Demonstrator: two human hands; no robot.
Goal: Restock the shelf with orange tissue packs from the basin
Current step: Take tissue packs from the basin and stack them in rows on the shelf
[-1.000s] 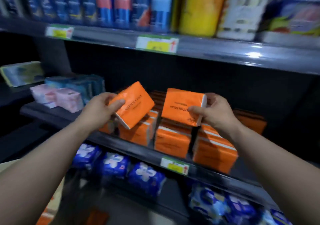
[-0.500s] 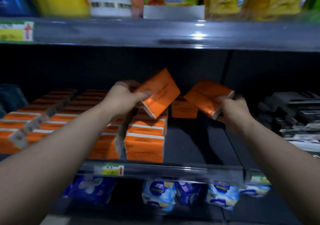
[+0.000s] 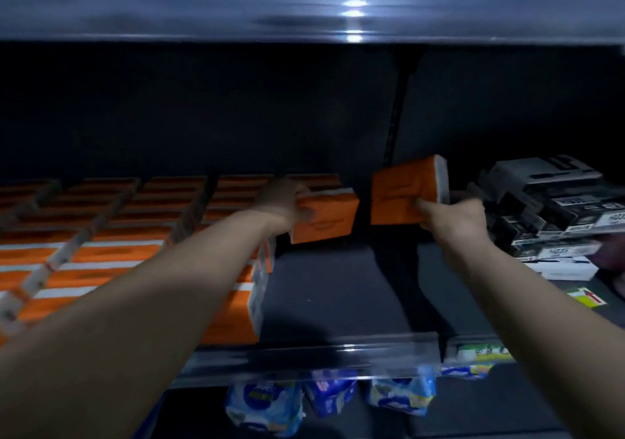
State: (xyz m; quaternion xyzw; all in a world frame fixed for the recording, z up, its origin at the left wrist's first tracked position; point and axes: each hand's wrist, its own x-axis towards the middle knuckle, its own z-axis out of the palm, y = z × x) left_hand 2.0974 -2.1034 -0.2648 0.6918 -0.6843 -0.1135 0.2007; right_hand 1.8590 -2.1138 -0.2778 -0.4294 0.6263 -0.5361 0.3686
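Note:
Both my arms reach deep into the dark middle shelf point(image 3: 338, 290). My left hand point(image 3: 284, 202) grips one orange tissue pack point(image 3: 326, 217) by its left end, low over the bare shelf floor at the back. My right hand point(image 3: 453, 217) holds a second orange tissue pack point(image 3: 402, 191) from below and right, tilted with its white end up. Rows of stocked orange packs point(image 3: 111, 246) fill the shelf's left half, stacked in two layers. The basin is out of view.
Black and white boxes point(image 3: 554, 208) are piled at the right end of the shelf, close to my right hand. The shelf above point(image 3: 304, 9) hangs low overhead. Blue and white packets point(image 3: 267, 401) lie on the shelf below. A yellow-green price tag point(image 3: 588, 298) sits at right.
The view has closed in on the shelf. Both hands have pushed their packs further back and lower into the gap right of the stocked rows.

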